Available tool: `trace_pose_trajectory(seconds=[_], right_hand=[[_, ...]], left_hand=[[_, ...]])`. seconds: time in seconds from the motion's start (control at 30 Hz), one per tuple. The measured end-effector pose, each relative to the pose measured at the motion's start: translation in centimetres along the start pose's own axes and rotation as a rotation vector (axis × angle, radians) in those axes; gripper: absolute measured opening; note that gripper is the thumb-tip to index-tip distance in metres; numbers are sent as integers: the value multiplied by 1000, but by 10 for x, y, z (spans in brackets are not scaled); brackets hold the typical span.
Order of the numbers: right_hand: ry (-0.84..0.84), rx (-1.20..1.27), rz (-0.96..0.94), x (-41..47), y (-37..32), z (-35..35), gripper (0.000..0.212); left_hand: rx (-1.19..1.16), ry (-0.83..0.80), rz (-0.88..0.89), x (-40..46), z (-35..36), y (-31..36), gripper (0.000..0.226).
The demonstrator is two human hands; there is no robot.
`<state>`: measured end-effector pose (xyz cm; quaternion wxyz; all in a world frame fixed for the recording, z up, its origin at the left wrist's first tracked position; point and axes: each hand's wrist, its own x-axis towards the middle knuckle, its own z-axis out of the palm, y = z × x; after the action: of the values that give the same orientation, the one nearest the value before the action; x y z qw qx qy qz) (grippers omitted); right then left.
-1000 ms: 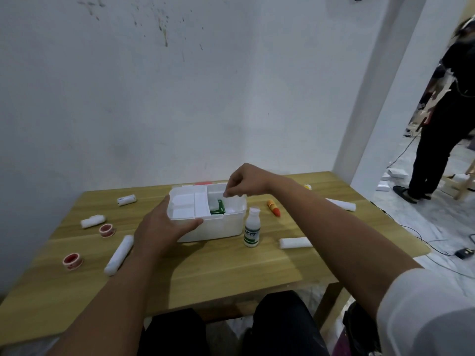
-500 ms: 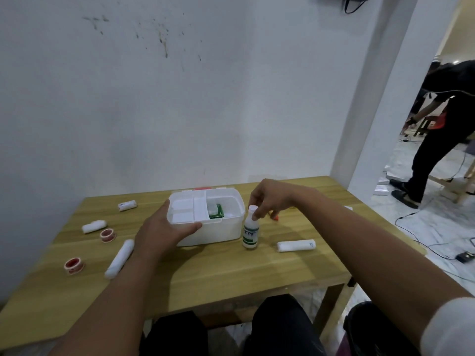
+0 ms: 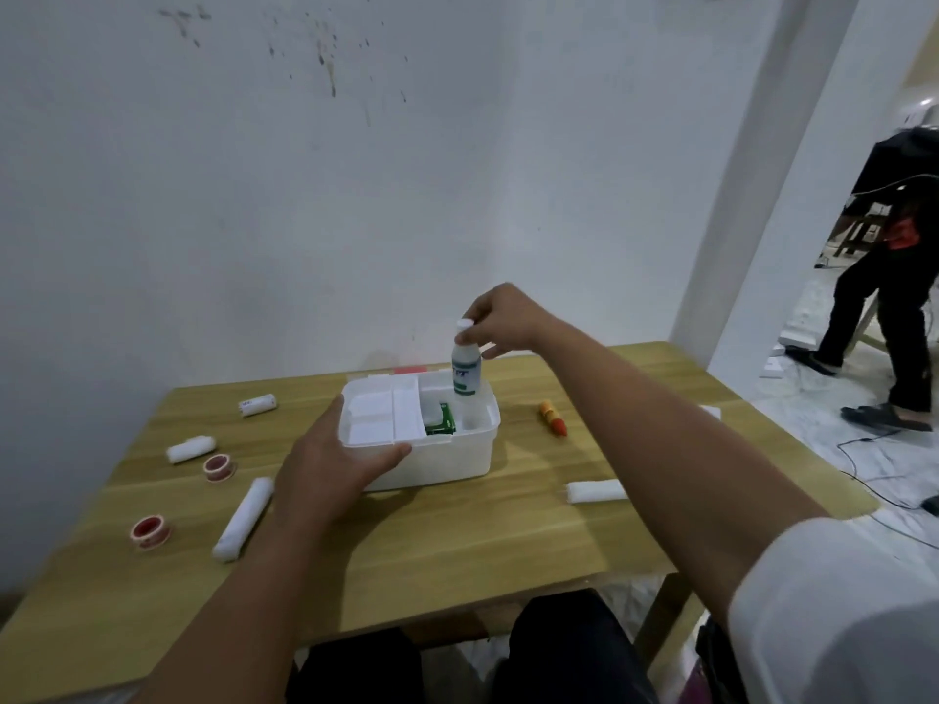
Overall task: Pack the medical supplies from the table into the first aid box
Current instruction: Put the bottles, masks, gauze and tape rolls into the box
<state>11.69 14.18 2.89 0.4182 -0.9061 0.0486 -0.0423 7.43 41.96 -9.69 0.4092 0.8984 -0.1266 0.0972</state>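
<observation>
Bottle held over the open first aid box

The right hand (image 3: pixel 500 317) pinches the white bottle (image 3: pixel 466 370) by its cap, fingers curled round the top, holding it upright above the right compartment of the white first aid box (image 3: pixel 432 459) on the wooden counter (image 3: pixel 457 541); the left hand (image 3: pixel 333 462) grips the box's near left corner, thumb lying along the rim. A green packet (image 3: pixel 441 419) lies inside the box beside the white insert tray (image 3: pixel 381 416). On the counter to the left lie three white bandage rolls (image 3: pixel 243 518) and two red tape rolls (image 3: pixel 151 532); to the right an orange tube (image 3: pixel 553 420) and another white roll (image 3: pixel 595 491). A person in black (image 3: pixel 886 276) stands in the doorway at far right
</observation>
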Motion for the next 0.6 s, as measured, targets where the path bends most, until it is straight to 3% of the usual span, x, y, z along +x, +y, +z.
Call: trace_pose_trajectory(seconds=[0.17, 0.6], right_hand=[[-1, -59, 8, 12, 12, 31, 30], [-40, -270, 15, 8, 24, 35, 38]], left_hand=[[2, 0, 24, 2, 1, -1, 99], [-22, 7, 27, 1, 1, -2, 99]])
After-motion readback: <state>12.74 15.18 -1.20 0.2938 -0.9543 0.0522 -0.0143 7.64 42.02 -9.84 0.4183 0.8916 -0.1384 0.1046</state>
